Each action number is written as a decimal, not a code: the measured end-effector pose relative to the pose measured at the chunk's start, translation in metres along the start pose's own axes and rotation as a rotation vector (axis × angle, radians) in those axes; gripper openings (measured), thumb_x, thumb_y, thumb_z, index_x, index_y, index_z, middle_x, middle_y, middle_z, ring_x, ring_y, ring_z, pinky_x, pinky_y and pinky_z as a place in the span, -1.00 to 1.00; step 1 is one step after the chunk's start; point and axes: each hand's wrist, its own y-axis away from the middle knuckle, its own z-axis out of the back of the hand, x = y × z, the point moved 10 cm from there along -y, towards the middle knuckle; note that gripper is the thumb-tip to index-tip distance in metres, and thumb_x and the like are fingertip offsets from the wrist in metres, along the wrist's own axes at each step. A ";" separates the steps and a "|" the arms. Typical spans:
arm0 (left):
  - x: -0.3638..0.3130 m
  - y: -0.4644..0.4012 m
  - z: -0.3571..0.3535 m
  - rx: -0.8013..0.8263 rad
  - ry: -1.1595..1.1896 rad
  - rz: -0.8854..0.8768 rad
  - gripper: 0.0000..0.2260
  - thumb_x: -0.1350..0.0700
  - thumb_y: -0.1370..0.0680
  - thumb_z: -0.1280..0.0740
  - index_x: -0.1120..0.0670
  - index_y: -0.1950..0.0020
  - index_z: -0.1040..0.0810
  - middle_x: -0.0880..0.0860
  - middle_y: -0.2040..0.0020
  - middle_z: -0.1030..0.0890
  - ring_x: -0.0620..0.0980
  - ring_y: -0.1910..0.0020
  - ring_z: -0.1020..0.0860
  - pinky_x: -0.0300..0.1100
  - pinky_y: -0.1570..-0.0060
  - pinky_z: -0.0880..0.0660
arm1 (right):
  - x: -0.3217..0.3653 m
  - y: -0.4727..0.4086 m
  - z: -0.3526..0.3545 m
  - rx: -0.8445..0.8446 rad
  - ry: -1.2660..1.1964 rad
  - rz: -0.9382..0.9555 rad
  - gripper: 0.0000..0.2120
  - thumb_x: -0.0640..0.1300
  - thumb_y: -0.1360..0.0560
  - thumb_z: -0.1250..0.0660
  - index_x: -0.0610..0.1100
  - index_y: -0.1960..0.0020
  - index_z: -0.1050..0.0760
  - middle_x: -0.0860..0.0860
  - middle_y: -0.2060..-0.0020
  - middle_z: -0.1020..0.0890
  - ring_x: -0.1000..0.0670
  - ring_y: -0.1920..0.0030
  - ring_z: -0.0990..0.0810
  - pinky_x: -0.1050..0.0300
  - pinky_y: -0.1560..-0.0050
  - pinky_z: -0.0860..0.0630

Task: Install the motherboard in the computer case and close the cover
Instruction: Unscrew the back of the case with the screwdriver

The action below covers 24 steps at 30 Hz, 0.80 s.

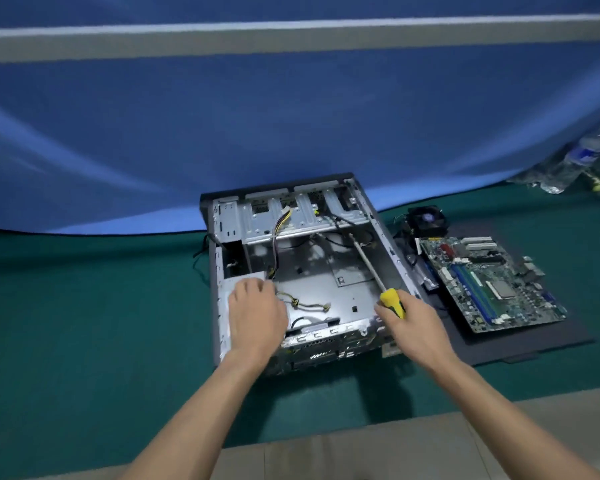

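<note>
An open metal computer case [326, 282] lies flat on the green table, its inside bare except for loose cables. My left hand [255, 315] rests, fingers curled down, on the grey power supply [226, 299] at the case's near left corner. My right hand [411, 323] grips a screwdriver [392, 301] by its yellow and black handle; the long shaft reaches up and back into the case. The green motherboard [489, 280] lies outside, right of the case, on the dark cover panel [520, 337]. A black cooler fan [426, 221] sits behind the board.
A blue cloth [257, 133] hangs behind the table and touches the case's back. Plastic water bottles [582, 161] lie at the far right. A black cable [201, 247] trails from the case's left side. The table's near edge meets a grey floor [361, 455].
</note>
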 end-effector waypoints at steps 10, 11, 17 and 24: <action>-0.154 -0.042 -0.037 0.117 0.411 -0.142 -0.74 0.04 -0.58 -0.19 -0.04 0.31 -0.41 -0.09 0.47 -0.47 -0.16 0.45 -0.43 -0.21 0.41 -0.35 | -0.102 -0.095 0.069 -0.017 -0.347 -0.217 -0.77 -0.26 -0.50 -0.32 -0.01 0.27 -0.56 0.11 0.64 -0.44 0.01 0.52 -0.35 0.20 0.46 -0.28; -0.165 -0.049 -0.040 0.113 0.401 -0.136 -0.71 0.04 -0.58 -0.20 -0.04 0.36 -0.36 -0.09 0.50 -0.43 -0.16 0.49 -0.39 -0.26 0.45 -0.28 | -0.112 -0.106 0.068 -0.003 -0.352 -0.230 -0.76 -0.25 -0.51 -0.33 -0.01 0.28 -0.56 0.12 0.63 -0.45 0.03 0.53 -0.36 0.22 0.49 -0.30; -0.206 -0.100 -0.069 0.131 0.338 -0.023 -0.65 0.04 -0.53 -0.25 0.04 0.44 -0.28 -0.06 0.55 -0.37 -0.16 0.54 -0.33 -0.31 0.46 -0.18 | -0.138 -0.167 0.036 0.148 -0.336 -0.252 -0.79 -0.17 -0.51 -0.35 0.09 0.24 -0.56 0.08 0.45 -0.59 0.13 0.53 -0.39 0.23 0.47 -0.33; -0.221 -0.119 -0.073 0.013 0.224 0.069 -0.53 0.11 -0.54 -0.29 -0.03 0.47 -0.09 -0.10 0.61 -0.17 -0.03 0.57 -0.23 -0.21 0.49 -0.09 | -0.148 -0.202 -0.021 0.303 -0.227 -0.300 -0.81 -0.03 -0.50 -0.36 -0.07 0.26 -0.57 0.04 0.41 -0.60 -0.01 0.36 -0.53 0.15 0.33 -0.44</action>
